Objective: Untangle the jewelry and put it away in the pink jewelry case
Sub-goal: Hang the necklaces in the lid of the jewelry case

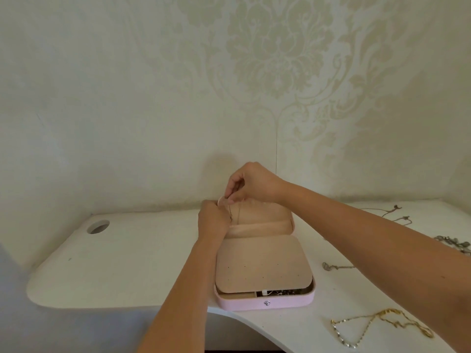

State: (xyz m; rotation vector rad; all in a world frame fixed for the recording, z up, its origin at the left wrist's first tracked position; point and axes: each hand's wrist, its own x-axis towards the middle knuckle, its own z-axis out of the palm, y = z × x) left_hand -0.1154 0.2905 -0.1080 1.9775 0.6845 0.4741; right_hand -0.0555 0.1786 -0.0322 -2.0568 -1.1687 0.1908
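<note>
On case lid [265, 212], chain [231, 214] in right grip [254, 184], beside left grip [212, 221]

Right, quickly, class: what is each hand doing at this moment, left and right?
Left hand: fingers curled against the thin chain at the lid of the pink jewelry case; grip cannot be told.
Right hand: pinches the thin chain's top.

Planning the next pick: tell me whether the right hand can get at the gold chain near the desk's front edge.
Probably yes: the gold chain lies uncovered on the desk, right of the pink case. But the right hand pinches a thin chain at the lid and must let go first.
</note>
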